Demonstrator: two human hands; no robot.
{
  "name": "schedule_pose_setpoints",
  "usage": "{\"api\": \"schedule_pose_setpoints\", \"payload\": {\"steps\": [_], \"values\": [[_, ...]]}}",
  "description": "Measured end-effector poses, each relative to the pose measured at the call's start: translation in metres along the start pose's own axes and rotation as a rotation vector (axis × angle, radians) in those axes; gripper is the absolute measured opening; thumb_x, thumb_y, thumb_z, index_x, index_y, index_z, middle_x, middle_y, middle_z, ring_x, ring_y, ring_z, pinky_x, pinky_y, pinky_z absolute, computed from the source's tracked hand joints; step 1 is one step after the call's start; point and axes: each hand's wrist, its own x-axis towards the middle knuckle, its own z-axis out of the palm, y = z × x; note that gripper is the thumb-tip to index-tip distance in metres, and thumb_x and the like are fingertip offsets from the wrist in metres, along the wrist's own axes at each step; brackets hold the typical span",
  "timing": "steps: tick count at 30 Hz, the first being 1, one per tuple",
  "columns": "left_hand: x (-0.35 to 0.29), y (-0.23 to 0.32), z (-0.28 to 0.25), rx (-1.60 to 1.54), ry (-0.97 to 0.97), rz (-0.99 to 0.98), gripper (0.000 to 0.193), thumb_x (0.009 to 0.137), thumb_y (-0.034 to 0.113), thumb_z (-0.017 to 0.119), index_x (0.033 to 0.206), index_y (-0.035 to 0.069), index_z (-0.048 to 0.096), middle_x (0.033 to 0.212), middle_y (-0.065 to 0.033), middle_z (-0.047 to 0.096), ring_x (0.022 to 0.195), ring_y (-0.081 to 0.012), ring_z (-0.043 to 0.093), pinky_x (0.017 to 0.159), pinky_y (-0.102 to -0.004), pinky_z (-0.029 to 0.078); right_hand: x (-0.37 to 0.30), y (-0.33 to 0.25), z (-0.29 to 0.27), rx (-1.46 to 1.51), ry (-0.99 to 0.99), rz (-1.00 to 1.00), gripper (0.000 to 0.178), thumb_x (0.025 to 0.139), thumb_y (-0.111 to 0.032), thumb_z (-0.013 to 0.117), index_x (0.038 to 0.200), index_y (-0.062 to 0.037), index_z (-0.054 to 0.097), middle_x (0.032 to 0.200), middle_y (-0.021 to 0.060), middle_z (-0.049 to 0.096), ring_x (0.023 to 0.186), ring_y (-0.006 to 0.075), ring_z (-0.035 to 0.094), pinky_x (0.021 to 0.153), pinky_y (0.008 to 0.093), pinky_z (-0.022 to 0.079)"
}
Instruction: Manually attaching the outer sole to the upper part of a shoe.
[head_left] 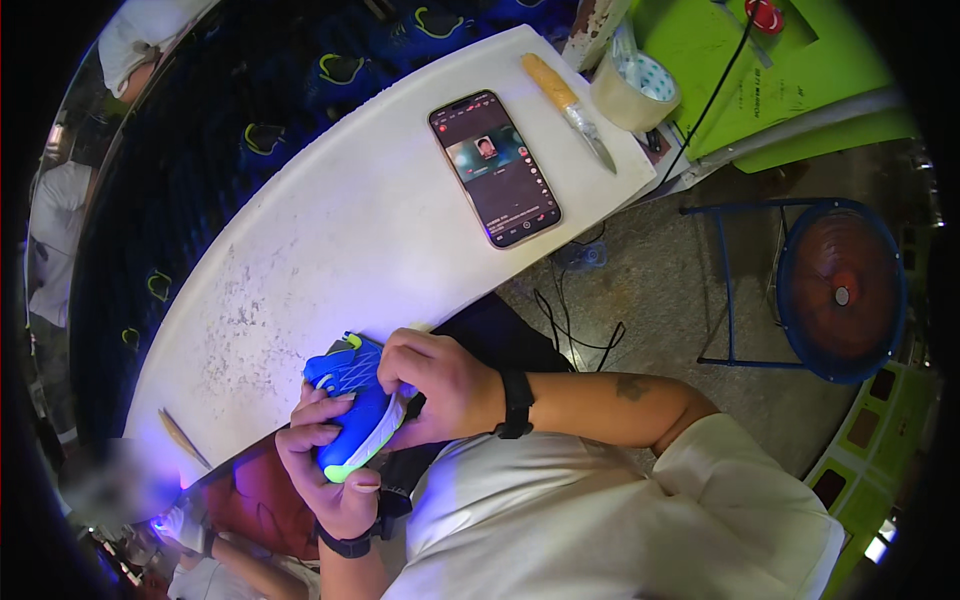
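Note:
A small blue sneaker [365,408] with a white midsole and lime-green trim is held above the near edge of the white table. My left hand [318,440] wraps it from the left, fingers over the upper and thumb by the lime-green end. On the shoe's other side, my right hand [440,378] is closed, with curled fingers pressed against the upper near the sole edge. Its fingertips are partly hidden, so any small thing between them cannot be seen. Both wrists carry black bands.
On the curved white table [330,220] lie a lit phone [497,170], a knife [570,110] with a wrapped handle, and another thin tool [183,437]. A tape roll [636,92] stands at the far right corner. Dark-blue shoes [340,68] line the far side. A round fan [840,290] stands right.

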Motion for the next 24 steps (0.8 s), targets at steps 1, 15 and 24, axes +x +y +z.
{"api": "schedule_pose_setpoints", "payload": {"steps": [1,15,24], "values": [[0.001,0.001,-0.002,0.012,0.001,-0.01,0.069,0.081,0.065,0.073,0.104,0.009,0.042,0.112,-0.0158,0.063,0.116,-0.0259,0.056,0.121,-0.0529,0.023,0.001,0.001,0.001,0.015,0.0,0.005,0.051,0.063,-0.024,0.093,0.09,-0.0067,0.054,0.088,0.0075,0.055,0.078,0.0246,0.058,0.067,0.035,0.049],[0.016,-0.031,-0.019,-0.128,-0.106,0.203,0.069,0.066,0.057,0.087,0.1,0.011,0.047,0.104,-0.0152,0.072,0.115,-0.0287,0.062,0.12,-0.0524,0.027,0.016,0.009,0.009,0.034,0.004,-0.21,0.039,0.06,-0.01,0.087,0.077,-0.0086,0.052,0.078,0.0067,0.053,0.066,0.0251,0.054,0.055,0.0357,0.041],[0.041,0.004,-0.046,0.377,-0.309,0.221,0.058,0.063,0.046,0.091,0.09,0.004,0.061,0.1,-0.0172,0.073,0.104,-0.0321,0.067,0.104,-0.0511,0.047,0.011,0.005,0.01,-0.239,-0.101,-0.032,0.039,0.058,-0.015,0.085,0.081,-0.0072,0.055,0.08,0.0075,0.054,0.073,0.0274,0.057,0.063,0.0378,0.047]]}}
